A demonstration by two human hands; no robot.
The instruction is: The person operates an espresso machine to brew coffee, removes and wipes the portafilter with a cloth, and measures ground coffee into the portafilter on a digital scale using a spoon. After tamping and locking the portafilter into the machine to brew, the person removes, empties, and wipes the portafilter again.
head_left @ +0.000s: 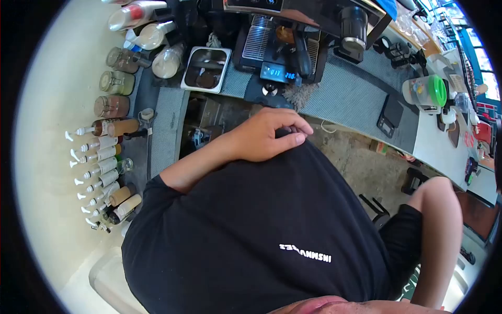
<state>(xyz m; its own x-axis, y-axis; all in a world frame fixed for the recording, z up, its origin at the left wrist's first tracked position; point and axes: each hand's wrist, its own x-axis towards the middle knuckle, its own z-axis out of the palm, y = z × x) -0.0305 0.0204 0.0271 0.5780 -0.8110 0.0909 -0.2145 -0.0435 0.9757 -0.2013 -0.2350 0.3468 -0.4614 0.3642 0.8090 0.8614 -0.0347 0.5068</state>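
My left hand (275, 134) rests in front of my black shirt (251, 209), palm down, its fingers loosely bent and the thumb apart from them. Nothing shows in it. Just beyond it are a grey fluffy brush (300, 94) and a scale (280, 73) with a lit blue display at the counter edge. Behind the display, a black handle (302, 57) juts out from the espresso machine (293, 17). Beside that handle sits a small round vessel with brown contents (285, 34). My right arm (442, 235) is bent upward at the elbow; its hand lies outside the picture.
A steel pan (226, 70) is set in the counter to the left. Pump bottles (107, 152) and lidded jars (116, 82) line the wall. To the right are a flat black scale (389, 115), a green-lidded tub (426, 90) and a dark grinder-like canister (354, 29).
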